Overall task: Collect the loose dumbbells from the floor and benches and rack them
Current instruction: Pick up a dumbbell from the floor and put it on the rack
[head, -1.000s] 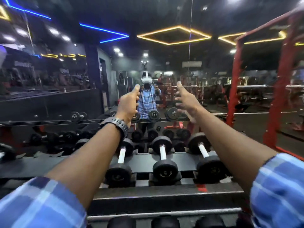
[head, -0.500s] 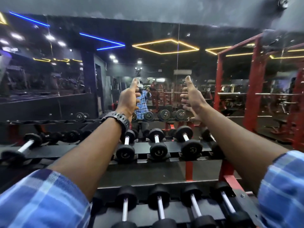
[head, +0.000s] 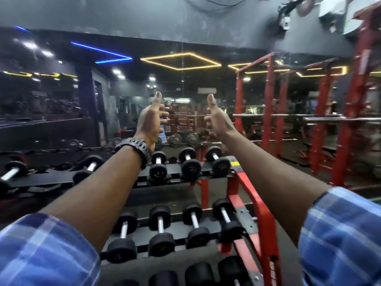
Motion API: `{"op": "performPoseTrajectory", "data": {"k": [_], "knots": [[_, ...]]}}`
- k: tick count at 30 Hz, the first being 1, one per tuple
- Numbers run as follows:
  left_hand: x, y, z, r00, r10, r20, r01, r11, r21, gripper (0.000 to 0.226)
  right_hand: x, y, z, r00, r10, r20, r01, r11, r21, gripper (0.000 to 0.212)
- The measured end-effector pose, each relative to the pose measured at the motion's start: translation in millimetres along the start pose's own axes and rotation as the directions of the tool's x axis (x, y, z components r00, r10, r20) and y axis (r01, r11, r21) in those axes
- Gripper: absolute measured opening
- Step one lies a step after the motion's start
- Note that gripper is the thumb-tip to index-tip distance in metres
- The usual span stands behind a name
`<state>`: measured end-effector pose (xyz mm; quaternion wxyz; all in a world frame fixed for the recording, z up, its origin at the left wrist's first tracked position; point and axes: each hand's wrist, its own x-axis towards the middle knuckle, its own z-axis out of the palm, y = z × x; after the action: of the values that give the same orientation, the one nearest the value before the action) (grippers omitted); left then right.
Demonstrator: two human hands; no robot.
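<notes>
Black rubber dumbbells are sitting on a tiered rack (head: 255, 205) w/ red end frame, below both outstretched arms. Far left, top tier: one dumbbell (head: 12, 173) is lying w/ its chrome handle showing, and another (head: 87, 168) is resting further right, partly behind the left forearm. A blue plaid sleeve (head: 41, 252) is covering the left upper arm; a black watch (head: 135, 148) is wrapping the wrist. The left hand (head: 150, 120) is hovering in the air above the rack, thumb pointing up, fingers loosely curled, gripping nothing. Just right of the watch, three dumbbells (head: 190, 163) are lying side by side on the top tier, ends toward the camera. On the middle tier four more (head: 161, 232) are sitting in a row btw. the two arms; tops of others are showing on the lowest tier at the bottom edge. The right hand (head: 217, 119) is hovering opposite the left, thumb up, fingers relaxed, palm facing inward, also holding nothing. Both hands are well apart from every dumbbell. A mirror (head: 61, 89) behind the rack is reflecting ceiling lights. Right of the arm, a red power rack (head: 348, 129) is standing w/ a steel bar (head: 321, 117) across it. The right sleeve (head: 340, 240) is filling the lower right corner.
</notes>
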<state>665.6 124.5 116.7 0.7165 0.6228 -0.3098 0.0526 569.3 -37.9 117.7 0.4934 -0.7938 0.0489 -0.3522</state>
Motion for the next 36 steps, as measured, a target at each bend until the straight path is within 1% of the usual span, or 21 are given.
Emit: {"op": "performPoseTrajectory", "data": {"k": [3, 5, 9, 11, 13, 15, 16, 17, 19, 20, 22, 24, 25, 29, 31, 34, 35, 36], "knots": [[-20.4, 10.4, 43.1, 0.997, -0.016, 0.076, 0.018, 1.000, -0.025, 0.072, -29.1, -8.8, -63.0, 0.995, 0.021, -0.097, -0.027, 0.998, -0.062, 0.090], [-30.7, 18.5, 72.4, 0.990, -0.011, 0.141, 0.017, 0.999, -0.044, 0.071, -50.5, -11.6, -108.5, 0.980, 0.043, -0.193, -0.059, 0.995, -0.078, 0.094], [-50.3, 24.1, 128.7, 0.960, -0.014, 0.279, 0.047, 0.992, -0.114, 0.073, -98.9, -10.6, -185.4, 0.924, 0.132, -0.358, -0.192, 0.971, -0.139, 0.107], [-57.8, 23.8, 157.5, 0.936, -0.007, 0.351, 0.062, 0.987, -0.147, 0.078, -124.8, -12.0, -215.3, 0.879, 0.154, -0.452, -0.243, 0.959, -0.145, 0.106], [-63.6, 23.1, 184.6, 0.903, 0.013, 0.428, 0.076, 0.979, -0.190, 0.076, -148.8, -14.7, -238.9, 0.821, 0.164, -0.547, -0.306, 0.935, -0.179, 0.104], [-69.7, 22.6, 209.3, 0.857, 0.041, 0.513, 0.107, 0.961, -0.256, 0.070, -176.2, -17.8, -255.4, 0.751, 0.141, -0.645, -0.338, 0.921, -0.193, 0.092], [-72.2, 21.2, 218.8, 0.834, 0.052, 0.549, 0.123, 0.952, -0.279, 0.072, -189.7, -21.9, -258.0, 0.712, 0.130, -0.690, -0.356, 0.914, -0.194, 0.082], [-76.1, 20.0, 227.0, 0.812, 0.064, 0.581, 0.137, 0.945, -0.296, 0.077, -203.3, -25.3, -261.3, 0.670, 0.121, -0.733, -0.382, 0.902, -0.200, 0.077], [-83.6, 15.5, 234.8, 0.766, 0.095, 0.636, 0.156, 0.932, -0.327, 0.082, -228.2, -33.6, -255.6, 0.562, 0.123, -0.818, -0.445, 0.878, -0.174, 0.090], [-89.4, 13.9, 235.7, 0.733, 0.115, 0.671, 0.170, 0.923, -0.344, 0.080, -240.3, -37.9, -248.2, 0.507, 0.114, -0.854, -0.471, 0.867, -0.164, 0.092], [-102.1, 11.6, 230.5, 0.656, 0.144, 0.741, 0.219, 0.903, -0.370, 0.071, -261.2, -46.2, -225.2, 0.436, 0.112, -0.893, -0.498, 0.856, -0.136, 0.078], [-115.3, 14.4, 221.8, 0.598, 0.160, 0.785, 0.260, 0.888, -0.379, 0.069, -280.0, -54.4, -199.4, 0.397, 0.122, -0.909, -0.509, 0.854, -0.108, 0.064], [-121.4, 17.5, 214.7, 0.575, 0.165, 0.801, 0.274, 0.884, -0.379, 0.068, -288.3, -59.4, -186.2, 0.371, 0.118, -0.921, -0.517, 0.850, -0.099, 0.063], [-146.4, 27.2, 183.8, 0.479, 0.174, 0.860, 0.328, 0.874, -0.359, 0.065, -323.0, -85.8, -139.4, 0.276, 0.105, -0.955, -0.559, 0.826, -0.071, 0.077], [-157.5, 24.4, 168.1, 0.445, 0.182, 0.877, 0.330, 0.877, -0.350, 0.067, -340.4, -95.1, -117.9, 0.230, 0.101, -0.968, -0.591, 0.805, -0.057, 0.083], [-173.1, 12.9, 141.9, 0.395, 0.187, 0.900, 0.304, 0.897, -0.320, 0.072, -366.8, -98.7, -83.2, 0.186, 0.122, -0.975, -0.618, 0.786, -0.020, 0.085], [-178.7, 6.7, 132.3, 0.380, 0.182, 0.907, 0.301, 0.903, -0.307, 0.074, -375.8, -98.2, -69.5, 0.178, 0.132, -0.975, -0.610, 0.792, -0.004, 0.085], [-185.5, -0.4, 120.7, 0.372, 0.168, 0.913, 0.302, 0.908, -0.290, 0.075, -385.6, -96.3, -55.4, 0.170, 0.146, -0.975, -0.604, 0.797, 0.014, 0.079]]}}
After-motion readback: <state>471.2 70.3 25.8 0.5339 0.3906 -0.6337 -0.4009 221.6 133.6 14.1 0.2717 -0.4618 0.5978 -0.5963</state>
